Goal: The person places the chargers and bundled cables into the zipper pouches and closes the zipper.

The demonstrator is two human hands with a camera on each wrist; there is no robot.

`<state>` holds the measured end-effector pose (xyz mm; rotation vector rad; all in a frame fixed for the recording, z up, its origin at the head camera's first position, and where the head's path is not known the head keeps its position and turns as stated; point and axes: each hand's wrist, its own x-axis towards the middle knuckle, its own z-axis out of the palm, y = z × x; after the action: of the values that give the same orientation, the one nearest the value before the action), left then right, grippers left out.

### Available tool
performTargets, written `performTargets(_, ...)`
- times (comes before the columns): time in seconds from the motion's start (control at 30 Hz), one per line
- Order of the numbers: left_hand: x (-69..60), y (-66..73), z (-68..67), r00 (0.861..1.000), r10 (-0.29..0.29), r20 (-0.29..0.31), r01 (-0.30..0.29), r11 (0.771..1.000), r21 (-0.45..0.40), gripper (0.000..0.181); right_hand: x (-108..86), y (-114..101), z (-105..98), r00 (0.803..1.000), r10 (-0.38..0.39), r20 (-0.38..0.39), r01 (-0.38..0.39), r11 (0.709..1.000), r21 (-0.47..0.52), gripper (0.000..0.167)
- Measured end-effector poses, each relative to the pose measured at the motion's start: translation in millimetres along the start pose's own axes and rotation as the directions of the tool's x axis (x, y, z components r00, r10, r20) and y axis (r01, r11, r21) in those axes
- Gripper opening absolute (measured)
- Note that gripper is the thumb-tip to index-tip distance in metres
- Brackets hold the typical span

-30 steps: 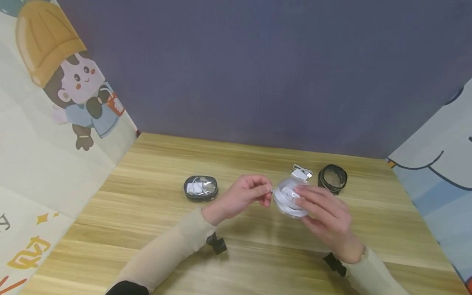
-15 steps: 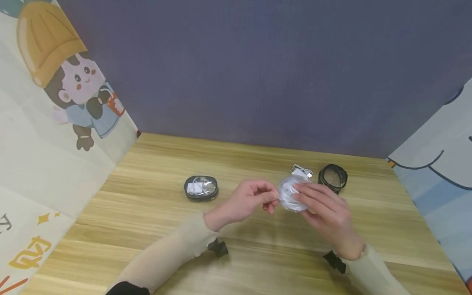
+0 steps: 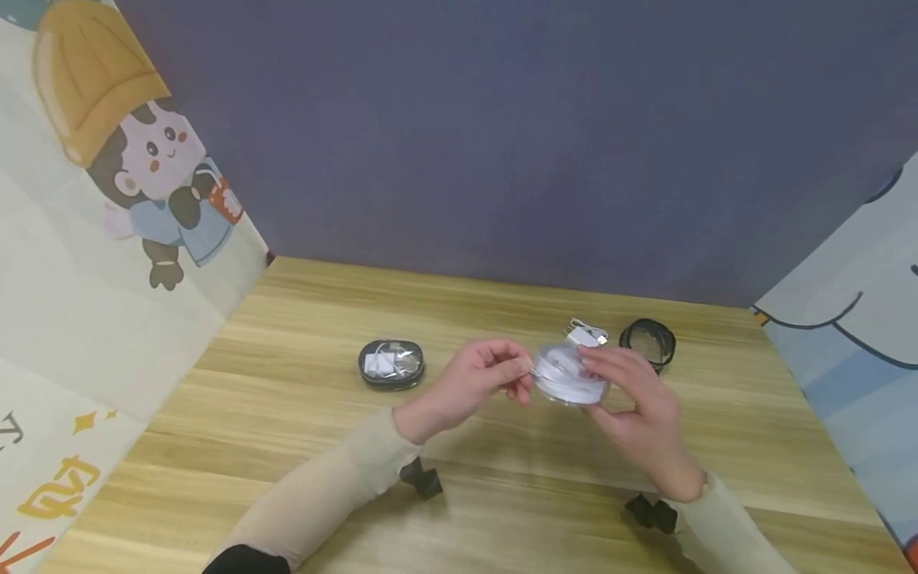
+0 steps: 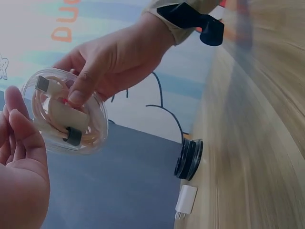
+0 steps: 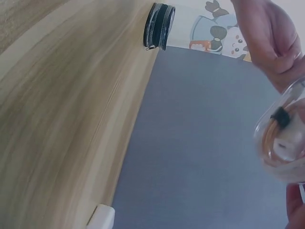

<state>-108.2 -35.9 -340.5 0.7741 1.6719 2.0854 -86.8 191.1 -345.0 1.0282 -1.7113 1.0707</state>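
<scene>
A clear round zip case (image 3: pixel 566 379) with a white band is held above the table. Inside it the left wrist view shows a coiled cable (image 4: pixel 43 112) and a white charger (image 4: pixel 69 116). My right hand (image 3: pixel 645 418) grips the case's right side, thumb below and fingers on top. My left hand (image 3: pixel 476 383) pinches a small bit at the case's left edge, which looks like the zipper pull; the fingertips mostly hide it. In the right wrist view the case (image 5: pixel 281 143) is cut off by the frame edge.
On the wooden table (image 3: pixel 323 315), a black-rimmed clear case (image 3: pixel 391 365) with a charger and cable inside lies left of the hands. Behind them are a white charger with a cable (image 3: pixel 586 332) and another black-rimmed case (image 3: pixel 648 344). A grey panel (image 3: pixel 502 143) stands behind.
Both hands shifted slightly right, then my left hand drew back left. The clear case turned so its white side band shows more. My right fingers slid toward its right edge.
</scene>
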Motion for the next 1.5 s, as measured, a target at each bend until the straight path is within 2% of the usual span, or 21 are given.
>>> performTargets(0.13, 0.7, -1.0, -2.5, 1.0, 0.003, 0.008, -0.003, 1.0, -0.006, 0.018, -1.9, 3, -1, 0.999, 0.029, -0.023, -0.028, 0.999, 0.027, 0.041)
performTargets(0.3, 0.8, -3.7, -5.0, 1.0, -0.012, -0.015, 0.012, 0.999, 0.033, 0.016, 2.0, 2, 0, 0.997, -0.017, -0.07, 0.021, 0.998, 0.063, 0.036)
performTargets(0.43, 1.4, -6.1, -5.8, 1.0, -0.014, -0.016, 0.015, 0.998, 0.065, 0.015, 4.7, -2, -2, 0.997, -0.041, -0.062, 0.044, 0.998, 0.052, 0.033)
performTargets(0.57, 2.2, -7.7, -6.4, 1.0, -0.016, -0.015, 0.017, 0.997, 0.069, 0.016, 6.9, -5, -5, 0.997, -0.074, -0.037, 0.073, 0.997, -0.037, 0.03)
performTargets(0.7, 2.3, -7.5, -6.6, 1.0, -0.018, -0.022, 0.019, 0.997, 0.073, 0.016, 8.2, -5, -6, 0.992, -0.125, -0.011, 0.123, 0.984, -0.131, 0.027)
performTargets(0.87, 1.7, -9.7, -5.5, 0.999, -0.023, -0.029, 0.025, 0.997, 0.08, 0.015, 7.8, -1, -7, 0.987, -0.155, 0.037, 0.16, 0.969, -0.187, 0.024)
performTargets(1.17, 4.2, -11.8, 1.8, 0.999, -0.03, -0.027, 0.033, 0.994, 0.109, 0.016, 1.7, 5, -10, 0.985, -0.151, 0.079, 0.167, 0.948, -0.271, 0.023)
performTargets(1.37, 4.1, -11.9, 5.5, 0.998, -0.053, -0.037, 0.057, 0.992, 0.116, 0.014, -1.5, 5, -11, 0.98, -0.133, 0.147, 0.177, 0.921, -0.347, 0.025)
performTargets(1.5, 4.3, -12.3, 7.2, 0.997, -0.054, -0.051, 0.06, 0.992, 0.107, 0.014, -4.0, 6, -12, 0.978, -0.122, 0.167, 0.175, 0.921, -0.348, 0.025)
